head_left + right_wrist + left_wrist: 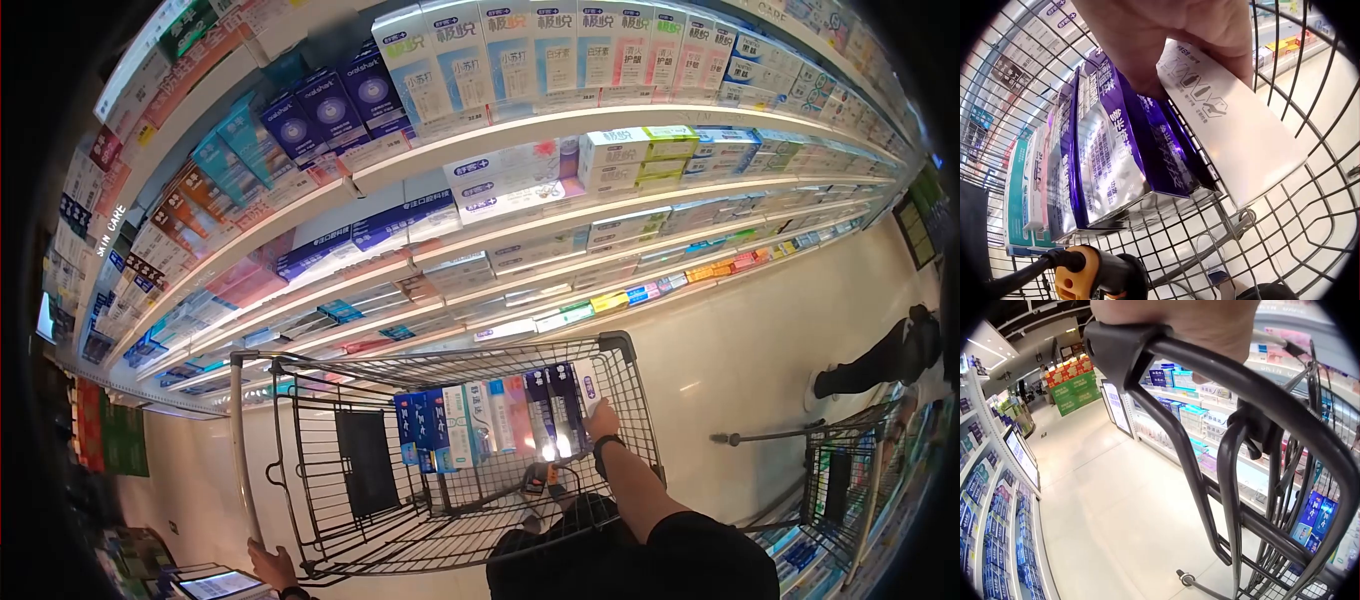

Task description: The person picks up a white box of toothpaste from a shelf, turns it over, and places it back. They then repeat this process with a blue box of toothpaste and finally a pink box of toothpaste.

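My right hand (603, 425) reaches into the front end of a wire shopping cart (440, 350) and grips a white toothpaste box (1229, 125) by its upper end. The box stands tilted beside the cart's end mesh. Next to it are shiny purple boxes (1107, 137), then a pink-and-white box (1036, 178) and a teal box (1015, 194). Blue boxes (422, 420) stand at the other end of this row. My left hand (272, 565) holds the cart's handle at its near end; in the left wrist view the hand (1204, 325) covers the top of the handle.
Lit shelves (480, 125) packed with oral-care boxes run along the cart's far side. Another cart (840, 470) and a walking person (880, 355) are at the right. Pale floor (1097, 506) stretches down the aisle, with more shelves (991, 506) on its left.
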Demonstrator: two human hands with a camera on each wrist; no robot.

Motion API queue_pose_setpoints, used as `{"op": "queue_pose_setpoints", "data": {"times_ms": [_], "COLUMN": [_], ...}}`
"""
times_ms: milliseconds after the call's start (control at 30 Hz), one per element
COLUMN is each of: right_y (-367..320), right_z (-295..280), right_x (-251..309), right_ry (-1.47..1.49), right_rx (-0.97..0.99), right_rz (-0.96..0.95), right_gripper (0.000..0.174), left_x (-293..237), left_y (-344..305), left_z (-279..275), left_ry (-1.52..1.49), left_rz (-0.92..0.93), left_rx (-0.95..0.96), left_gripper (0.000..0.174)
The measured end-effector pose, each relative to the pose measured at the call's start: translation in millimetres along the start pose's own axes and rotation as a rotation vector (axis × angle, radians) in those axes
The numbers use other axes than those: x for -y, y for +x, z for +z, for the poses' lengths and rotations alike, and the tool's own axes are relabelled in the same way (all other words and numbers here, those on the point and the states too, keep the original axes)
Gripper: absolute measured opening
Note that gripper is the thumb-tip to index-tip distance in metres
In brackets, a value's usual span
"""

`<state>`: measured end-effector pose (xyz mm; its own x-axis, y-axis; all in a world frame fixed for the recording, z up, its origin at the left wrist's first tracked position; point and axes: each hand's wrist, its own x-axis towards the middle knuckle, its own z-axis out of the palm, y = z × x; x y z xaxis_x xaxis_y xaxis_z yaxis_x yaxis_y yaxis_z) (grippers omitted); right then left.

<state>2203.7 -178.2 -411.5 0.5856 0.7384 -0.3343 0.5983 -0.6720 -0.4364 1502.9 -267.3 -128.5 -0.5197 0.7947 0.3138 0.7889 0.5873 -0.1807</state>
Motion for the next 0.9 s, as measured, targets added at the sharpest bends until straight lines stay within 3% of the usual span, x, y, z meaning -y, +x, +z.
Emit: {"op": "queue_pose_setpoints", "data": {"times_ms": [200, 233, 267, 500, 667, 700, 767, 800, 867, 900], "right_y": [-22, -28, -37, -100, -145, -155, -169, -182, -201, -209], "right_z": [-33, -38, -48, -102, -142, -157, -185, -206, -245, -254], "right_x": [-4, -4, -2, 11, 22, 27, 36, 43, 58, 64], "right_ry": [0.018, 0.027, 0.019, 0.045, 0.094, 0.128, 0.121, 0.172, 0.258, 0.495], "right_rx": [0.004, -0.019, -0.068, -0.107, -0.153, -0.146, -0.076, -0.085, 0.06, 0.165], "right_rz": [-0.074, -0.126, -0.182, -0.379, -0.553, -0.57, -0.556, -0.606, -0.561, -0.584], "right_gripper": [0.055, 0.054, 0.04, 0.039, 0.031, 0.036, 0.04, 0.046, 0.041, 0.042], "left_x": [-2, -2, -4, -8, -10, -11, -9, -4, -48, -73], "left_y": [-3, -4, -4, -4, -1, -2, 2, 9, -8, -17], "left_z": [1, 3, 2, -11, -16, -19, -13, -2, -48, -65], "left_ry": [-0.02, -0.025, -0.045, -0.08, -0.12, -0.127, -0.171, -0.323, -0.494, -0.714], "left_rz": [0.027, 0.04, 0.047, 0.025, 0.002, 0.004, 0.015, 0.115, 0.28, 0.39], "left_rx": [-0.092, -0.126, -0.124, -0.107, -0.074, -0.049, -0.159, -0.245, -0.348, -0.338], "left_gripper": [0.067, 0.067, 0.066, 0.065, 0.07, 0.072, 0.079, 0.081, 0.078, 0.075]}}
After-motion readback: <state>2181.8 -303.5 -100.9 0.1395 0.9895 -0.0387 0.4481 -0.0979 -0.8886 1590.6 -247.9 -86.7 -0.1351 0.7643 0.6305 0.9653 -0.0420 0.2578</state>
